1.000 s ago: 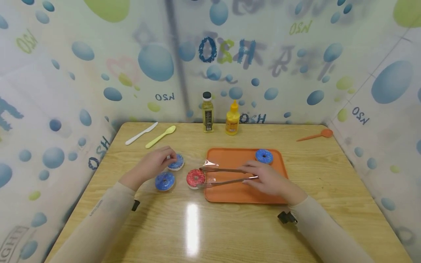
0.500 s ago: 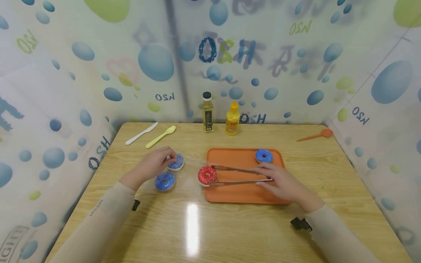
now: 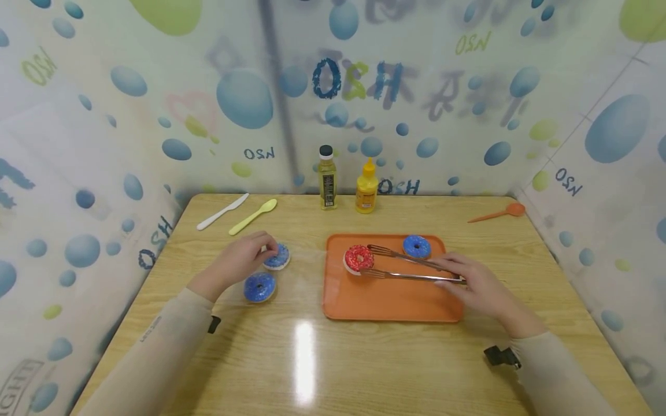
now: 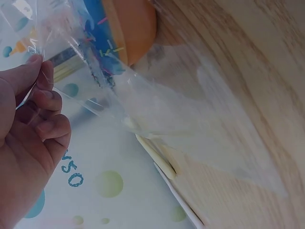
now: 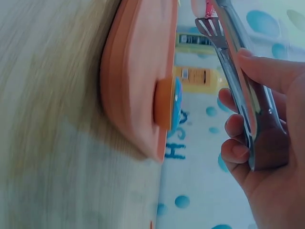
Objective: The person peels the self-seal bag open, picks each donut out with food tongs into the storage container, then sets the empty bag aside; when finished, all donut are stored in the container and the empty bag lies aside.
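My left hand [image 3: 247, 257] pinches the edge of a clear plastic bag [image 4: 205, 119], best seen in the left wrist view. Behind that film lies a blue toy donut [image 3: 281, 260], partly covered by the fingers in the head view. A second blue donut [image 3: 254, 292] sits just nearer to me. In my right hand [image 3: 478, 286] I grip metal tongs [image 3: 408, 276], whose forked tips are on either side of a red sprinkled donut [image 3: 354, 261]. The red donut is over the left part of the orange tray [image 3: 385, 306]; whether it touches the tray I cannot tell.
Another blue donut [image 3: 408, 247] rests at the tray's back right. Along the back stand an oil bottle [image 3: 327, 182] and a yellow squeeze bottle [image 3: 366, 189]. A white knife [image 3: 221, 212] and a yellow spoon [image 3: 252, 217] lie back left, an orange spoon [image 3: 512, 210] back right.
My right hand has moved right with the tongs, bringing the red donut from the table left of the tray to over the tray. The left hand has stayed in place.
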Demonstrator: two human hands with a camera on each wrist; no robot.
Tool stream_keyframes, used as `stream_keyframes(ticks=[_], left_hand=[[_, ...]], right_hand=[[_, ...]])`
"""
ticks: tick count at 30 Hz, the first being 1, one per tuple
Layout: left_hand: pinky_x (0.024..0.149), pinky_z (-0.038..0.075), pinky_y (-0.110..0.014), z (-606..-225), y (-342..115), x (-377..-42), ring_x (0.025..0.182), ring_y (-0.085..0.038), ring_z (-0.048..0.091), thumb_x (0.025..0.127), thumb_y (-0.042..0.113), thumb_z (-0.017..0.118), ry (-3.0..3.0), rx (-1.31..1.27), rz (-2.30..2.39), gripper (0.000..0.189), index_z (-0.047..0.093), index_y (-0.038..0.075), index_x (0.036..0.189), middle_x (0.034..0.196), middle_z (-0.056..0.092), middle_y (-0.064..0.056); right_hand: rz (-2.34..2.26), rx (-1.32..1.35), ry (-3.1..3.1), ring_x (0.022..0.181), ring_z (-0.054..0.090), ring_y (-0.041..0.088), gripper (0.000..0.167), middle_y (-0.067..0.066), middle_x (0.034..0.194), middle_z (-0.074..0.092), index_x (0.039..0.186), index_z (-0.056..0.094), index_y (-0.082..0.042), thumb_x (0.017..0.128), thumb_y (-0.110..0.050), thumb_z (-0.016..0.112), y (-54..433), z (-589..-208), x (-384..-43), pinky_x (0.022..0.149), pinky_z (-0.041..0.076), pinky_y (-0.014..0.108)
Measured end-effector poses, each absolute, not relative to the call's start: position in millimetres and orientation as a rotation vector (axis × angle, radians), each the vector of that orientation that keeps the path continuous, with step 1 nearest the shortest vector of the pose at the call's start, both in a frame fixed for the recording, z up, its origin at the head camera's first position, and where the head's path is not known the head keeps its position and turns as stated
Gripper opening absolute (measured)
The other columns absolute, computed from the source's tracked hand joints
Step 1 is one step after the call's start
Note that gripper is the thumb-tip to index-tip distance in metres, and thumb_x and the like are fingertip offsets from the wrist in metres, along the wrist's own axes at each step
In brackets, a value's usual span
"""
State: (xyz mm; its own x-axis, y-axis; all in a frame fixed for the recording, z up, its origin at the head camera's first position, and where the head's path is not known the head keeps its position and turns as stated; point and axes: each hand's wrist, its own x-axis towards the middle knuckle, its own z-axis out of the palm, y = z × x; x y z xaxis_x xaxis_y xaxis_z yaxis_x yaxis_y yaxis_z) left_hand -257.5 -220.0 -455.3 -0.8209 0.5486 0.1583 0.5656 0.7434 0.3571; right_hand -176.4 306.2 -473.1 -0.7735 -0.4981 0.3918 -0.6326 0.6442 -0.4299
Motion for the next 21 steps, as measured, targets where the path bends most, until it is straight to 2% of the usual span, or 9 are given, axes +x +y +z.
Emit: stream_keyframes(ticks=[7, 11, 17, 21], left_hand=[[0.076, 0.052, -0.034, -457.1, -219.4, -256.1, 0.085, -0.011, 0.059, 0.102, 0.019, 0.067, -2.910, -0.929, -0.599, 0.007, 0.067, 0.012, 0.102, 0.099, 0.065, 0.004], [0.077, 0.053, -0.035, -458.1, -218.8, -256.7, 0.087, -0.012, 0.061, 0.102, 0.020, 0.067, -2.913, -0.929, -0.596, 0.008, 0.067, 0.011, 0.102, 0.099, 0.066, 0.004], [0.079, 0.054, -0.036, -456.7, -217.3, -255.8, 0.090, -0.013, 0.063, 0.102, 0.016, 0.067, -2.933, -0.917, -0.609, 0.005, 0.068, 0.011, 0.103, 0.100, 0.067, 0.003], [0.078, 0.053, -0.035, -455.5, -217.0, -255.4, 0.088, -0.013, 0.062, 0.103, 0.019, 0.066, -2.936, -0.913, -0.615, 0.009, 0.068, 0.011, 0.103, 0.100, 0.067, 0.003]], right_hand=[[0.762, 0.871, -2.596, 0.077, 0.053, 0.002, 0.043, 0.005, 0.113, 0.068, 0.126, 0.071, -0.004, 0.085, -0.004, 0.083, 318.8, -476.3, -181.4, 0.060, 0.047, 0.021], [0.716, 0.831, -2.621, 0.074, 0.052, 0.002, 0.042, 0.005, 0.113, 0.067, 0.126, 0.071, -0.004, 0.085, -0.005, 0.083, 318.8, -476.5, -185.5, 0.059, 0.048, 0.022], [0.695, 0.781, -2.679, 0.079, 0.059, 0.006, 0.042, 0.004, 0.114, 0.067, 0.128, 0.071, -0.007, 0.088, -0.008, 0.082, 316.4, -477.3, -187.1, 0.064, 0.056, 0.026], [0.680, 0.789, -2.690, 0.079, 0.060, 0.007, 0.040, 0.005, 0.113, 0.067, 0.128, 0.071, -0.007, 0.089, -0.010, 0.081, 313.8, -480.2, -189.7, 0.064, 0.054, 0.026]])
